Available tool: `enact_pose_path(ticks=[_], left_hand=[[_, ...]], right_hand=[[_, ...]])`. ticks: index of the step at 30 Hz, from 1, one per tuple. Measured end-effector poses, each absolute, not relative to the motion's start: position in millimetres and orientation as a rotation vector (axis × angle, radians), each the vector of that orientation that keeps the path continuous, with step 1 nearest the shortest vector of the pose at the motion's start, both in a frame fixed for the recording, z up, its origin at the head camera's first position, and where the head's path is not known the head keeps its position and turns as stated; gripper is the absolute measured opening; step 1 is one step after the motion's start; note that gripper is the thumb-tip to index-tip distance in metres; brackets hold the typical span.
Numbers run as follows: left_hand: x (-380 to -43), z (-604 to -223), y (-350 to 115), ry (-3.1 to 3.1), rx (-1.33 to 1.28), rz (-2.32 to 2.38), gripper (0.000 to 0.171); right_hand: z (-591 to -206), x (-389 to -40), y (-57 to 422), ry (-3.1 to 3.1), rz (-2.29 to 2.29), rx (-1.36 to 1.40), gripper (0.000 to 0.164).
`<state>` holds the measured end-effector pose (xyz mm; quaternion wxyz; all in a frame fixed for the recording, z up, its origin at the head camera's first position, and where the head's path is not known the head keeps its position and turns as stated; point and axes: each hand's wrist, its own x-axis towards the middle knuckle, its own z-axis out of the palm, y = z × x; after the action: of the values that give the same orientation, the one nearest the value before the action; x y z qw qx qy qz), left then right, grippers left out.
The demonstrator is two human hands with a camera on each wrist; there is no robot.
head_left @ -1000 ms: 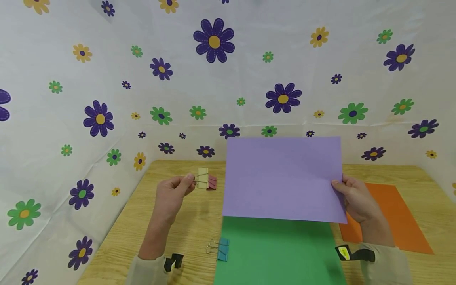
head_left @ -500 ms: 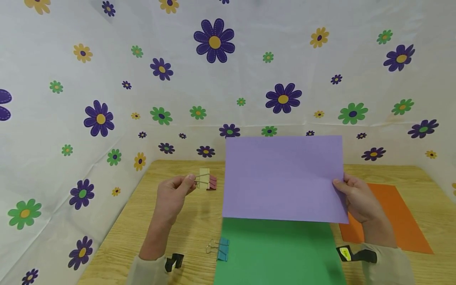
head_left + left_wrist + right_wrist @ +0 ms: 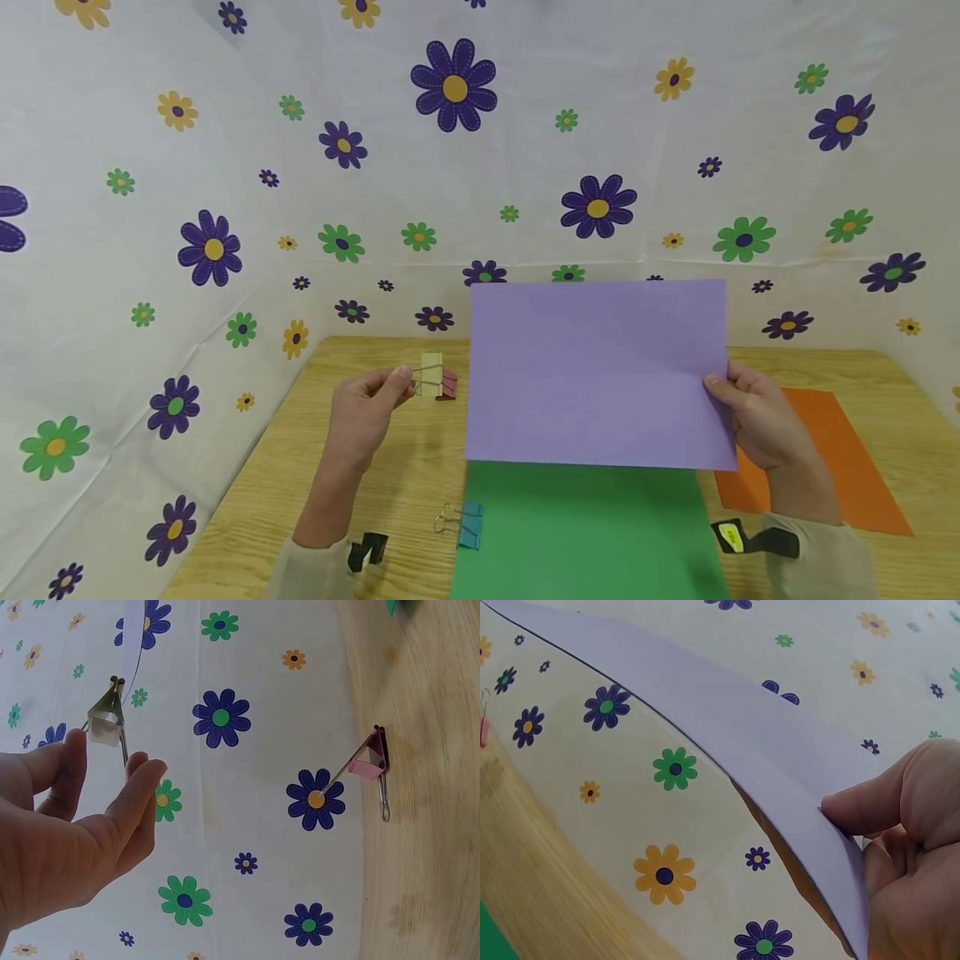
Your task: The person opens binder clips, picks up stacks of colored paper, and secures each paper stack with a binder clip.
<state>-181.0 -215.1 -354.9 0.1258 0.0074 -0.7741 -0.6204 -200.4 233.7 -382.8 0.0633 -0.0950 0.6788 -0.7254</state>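
My left hand (image 3: pixel 367 412) pinches a pale yellow binder clip (image 3: pixel 431 375) by its wire handles, thumb on one side and fingers on the other. In the left wrist view the yellow clip (image 3: pixel 106 712) has its jaws together, pointing up. My right hand (image 3: pixel 765 417) grips the right edge of a purple sheet of paper (image 3: pixel 596 375), thumb on the front face. The sheet is held up and tilted, its left edge a little right of the clip. Close-up in the right wrist view, the purple sheet (image 3: pixel 705 712) bends slightly near the thumb.
A pink binder clip (image 3: pixel 447 385) stands on the wooden table (image 3: pixel 300 467) behind the yellow one. Below the purple sheet lies green paper (image 3: pixel 588 533), with a blue binder clip (image 3: pixel 470 525) at its left edge. Orange paper (image 3: pixel 847 467) lies to the right. A flowered cloth (image 3: pixel 525 167) hangs behind.
The purple sheet has risen slightly and come a little closer to the yellow clip, its left edge shifting left. The right hand has moved slightly right. The left hand has barely moved.
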Motion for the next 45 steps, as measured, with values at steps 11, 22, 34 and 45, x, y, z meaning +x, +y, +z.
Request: enact_pose_path(ticks=[11, 22, 34, 45], left_hand=[[-179.7, -354.3, -213.3, -2.242, 0.024, -1.804, 0.035], [-177.1, -352.4, -211.3, -2.272, 0.051, -1.711, 0.036], [-175.3, -350.8, -209.9, -2.298, 0.07, -1.692, 0.037], [-175.6, -349.4, -201.4, -2.192, 0.075, -1.766, 0.035]], right_hand=[[-381.6, -199.6, 233.9, 2.052, -2.183, -0.295, 0.045], [-380.4, -199.1, 231.7, 2.034, -2.187, -0.343, 0.038], [-380.4, -197.7, 230.9, 1.982, -2.218, -0.38, 0.031], [-381.4, -197.5, 235.2, 1.987, -2.227, -0.356, 0.032]])
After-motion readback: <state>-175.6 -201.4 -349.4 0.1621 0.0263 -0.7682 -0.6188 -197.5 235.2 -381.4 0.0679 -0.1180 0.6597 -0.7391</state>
